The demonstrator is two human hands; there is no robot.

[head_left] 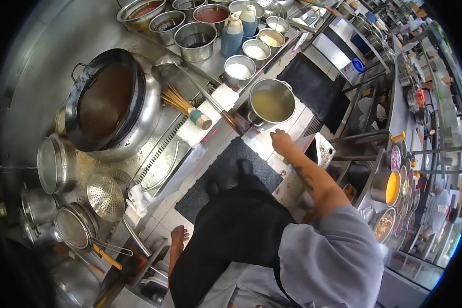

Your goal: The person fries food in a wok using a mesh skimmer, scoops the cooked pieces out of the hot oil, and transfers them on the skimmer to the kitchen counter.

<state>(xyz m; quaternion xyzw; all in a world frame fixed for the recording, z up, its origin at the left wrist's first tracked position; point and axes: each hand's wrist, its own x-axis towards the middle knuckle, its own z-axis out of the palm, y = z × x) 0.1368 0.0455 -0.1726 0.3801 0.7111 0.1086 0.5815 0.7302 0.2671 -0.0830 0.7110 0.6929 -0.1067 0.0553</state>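
Note:
Just below the rim of a steel pot (273, 102) of cloudy yellowish liquid is my right hand (281, 140), its fingers curled in with nothing visible in them. A small gap shows between this hand and the pot. My left hand (179, 235) hangs low beside the black apron (236, 223), beside the stove's front edge, its fingers loosely apart and empty. A large black wok (105, 102) of brown liquid sits on the stove. A bamboo brush (187, 108) lies on a white cloth (215, 110) at the stove's edge, near a long-handled ladle (197, 84).
Sauce pots (196, 41) and squeeze bottles (232, 36) line the back counter. Strainers (106, 196) stand at the left. Black mats (230, 177) lie on the tiled floor. On the right, a counter holds food containers (385, 187); farther off, a person in white (439, 208) is partly visible.

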